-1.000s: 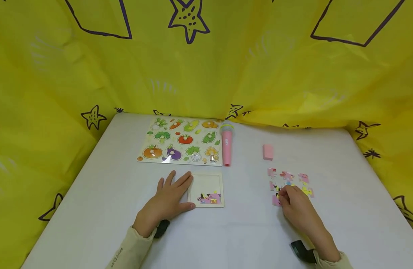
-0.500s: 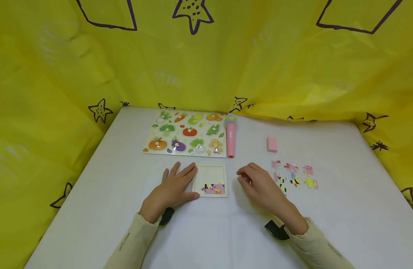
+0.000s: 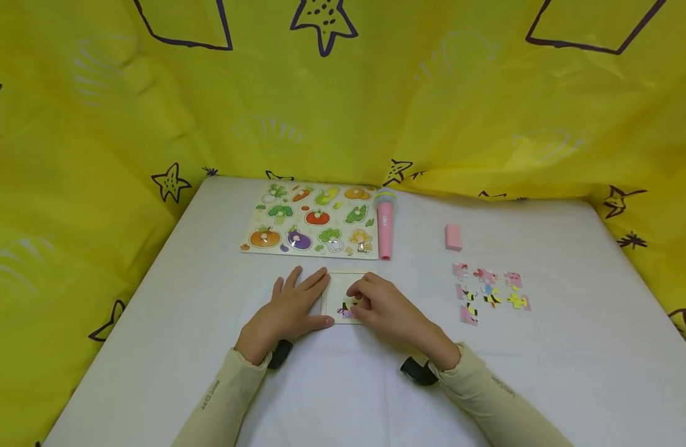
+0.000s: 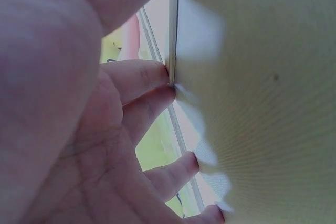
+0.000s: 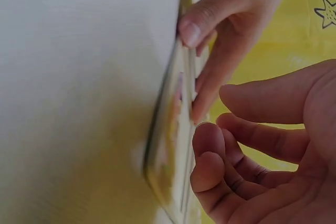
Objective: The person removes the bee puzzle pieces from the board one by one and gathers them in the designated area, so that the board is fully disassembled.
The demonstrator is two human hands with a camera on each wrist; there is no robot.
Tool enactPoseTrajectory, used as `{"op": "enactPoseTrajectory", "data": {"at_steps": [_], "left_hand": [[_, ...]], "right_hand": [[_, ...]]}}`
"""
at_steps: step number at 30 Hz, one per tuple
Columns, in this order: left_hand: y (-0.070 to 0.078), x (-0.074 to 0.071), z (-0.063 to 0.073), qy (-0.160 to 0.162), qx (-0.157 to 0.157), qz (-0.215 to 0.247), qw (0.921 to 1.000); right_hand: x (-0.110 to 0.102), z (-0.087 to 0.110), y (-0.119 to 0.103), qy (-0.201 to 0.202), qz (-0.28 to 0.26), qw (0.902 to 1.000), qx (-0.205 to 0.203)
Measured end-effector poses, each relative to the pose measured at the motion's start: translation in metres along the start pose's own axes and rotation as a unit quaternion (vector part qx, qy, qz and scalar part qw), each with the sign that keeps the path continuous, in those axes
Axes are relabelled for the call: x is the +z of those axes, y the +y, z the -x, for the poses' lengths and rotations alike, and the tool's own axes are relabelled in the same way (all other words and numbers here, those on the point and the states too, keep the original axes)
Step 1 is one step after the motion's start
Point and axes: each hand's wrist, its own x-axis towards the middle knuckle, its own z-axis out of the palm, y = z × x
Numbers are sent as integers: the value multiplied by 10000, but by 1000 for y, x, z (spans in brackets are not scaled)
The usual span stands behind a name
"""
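Observation:
My left hand (image 3: 284, 313) lies with spread fingers against the left edge of a small square puzzle frame (image 3: 337, 282); index finger and thumb rest at its rim. A few joined pink, black and yellow jigsaw pieces (image 3: 347, 308) sit low inside the frame. Over them is my right hand (image 3: 393, 313), its fingers curled and its fingertips covering part of the pieces. In the right wrist view the right hand's thumb (image 5: 262, 100) stands apart from the bent fingers; I cannot tell whether a piece is pinched there. Several loose jigsaw pieces (image 3: 492, 297) lie to the right.
A vegetable knob puzzle board (image 3: 309, 220) lies behind the frame, with a pink toy microphone (image 3: 385, 230) along its right side. A pink block (image 3: 453, 238) stands behind the loose pieces. A yellow curtain (image 3: 343, 112) bounds the white table (image 3: 376, 385) at the back and sides.
My right hand has moved left from the loose pieces to the frame. The left hand stays at the frame's edge. The head view has shifted slightly.

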Motion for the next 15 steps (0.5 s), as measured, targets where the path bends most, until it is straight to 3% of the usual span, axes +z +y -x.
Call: {"op": "enactPoseTrajectory", "data": {"at_steps": [9, 15], "left_hand": [[-1, 0, -1, 40, 66, -38, 10000], [0, 0, -1, 40, 34, 66, 10000]], "right_hand": [[10, -1, 3, -206, 443, 9987, 124], [13, 0, 4, -348, 445, 9982, 199]]}}
